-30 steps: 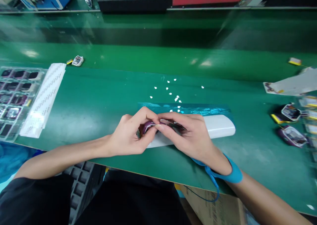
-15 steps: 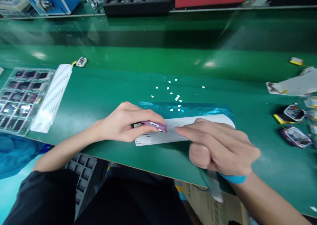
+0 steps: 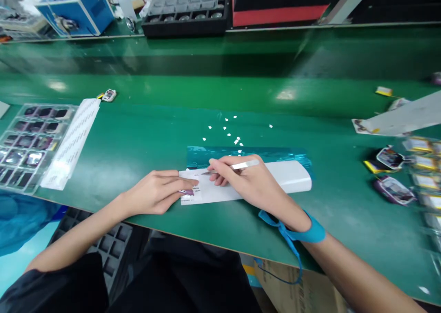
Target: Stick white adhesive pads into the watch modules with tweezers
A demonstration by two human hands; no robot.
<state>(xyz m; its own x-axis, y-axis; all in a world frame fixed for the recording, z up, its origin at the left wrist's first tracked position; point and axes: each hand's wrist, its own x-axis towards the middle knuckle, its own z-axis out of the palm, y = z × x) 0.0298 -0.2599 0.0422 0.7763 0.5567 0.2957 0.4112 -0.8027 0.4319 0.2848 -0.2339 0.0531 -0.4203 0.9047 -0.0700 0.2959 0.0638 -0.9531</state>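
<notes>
Fingers (image 3: pixel 222 167) low around slanting tweezers (image 3: pixel 246 164)

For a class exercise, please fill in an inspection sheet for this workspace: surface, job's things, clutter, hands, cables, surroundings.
Surface: green bench top, glossy in places.
Job's things: white sheet, printed at its left end; tweezers; purple item, mostly covered.
Clutter: small white pieces; blue film along the sheet's far edge; filled clear tray at left; opened casings at right.
Hands: left hand on the sheet's left end, over the purple item, grip unclear; right hand holds the tweezers, tips near the print, contact unclear.
Cables: blue cord below the right wristband.
Surroundings: blue box on the far shelf; cardboard box below the bench.
</notes>
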